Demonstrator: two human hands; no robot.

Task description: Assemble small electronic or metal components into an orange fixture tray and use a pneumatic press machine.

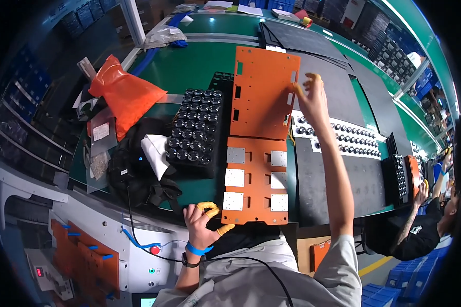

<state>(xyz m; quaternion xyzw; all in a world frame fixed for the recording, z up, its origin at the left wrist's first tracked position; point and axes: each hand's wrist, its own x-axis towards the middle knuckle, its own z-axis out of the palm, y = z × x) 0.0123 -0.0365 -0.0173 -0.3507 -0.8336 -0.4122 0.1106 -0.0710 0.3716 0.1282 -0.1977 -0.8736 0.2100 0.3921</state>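
In front of me lies an orange fixture in two parts. Its lower panel [257, 184] carries several pale square plates [234, 177] in two columns. Above it, the plain orange upper panel [265, 94] has slots along its sides and meets the lower one at a seam. My left hand [201, 225], with yellow finger covers and a blue wristband, is at the lower panel's near left corner, fingers apart and nothing visible in them. My right hand [313, 102] reaches to the upper panel's right edge with fingers spread; whether its thumb touches the edge, I cannot tell.
Left of the fixture stands a black holder of shiny round lenses [194, 125]. An orange bag [120, 92] and a black bag with a white cloth [155, 153] lie farther left. Right are dark boards [338, 179] and white lens strips [356, 139]; a co-worker [420, 230] sits beyond.
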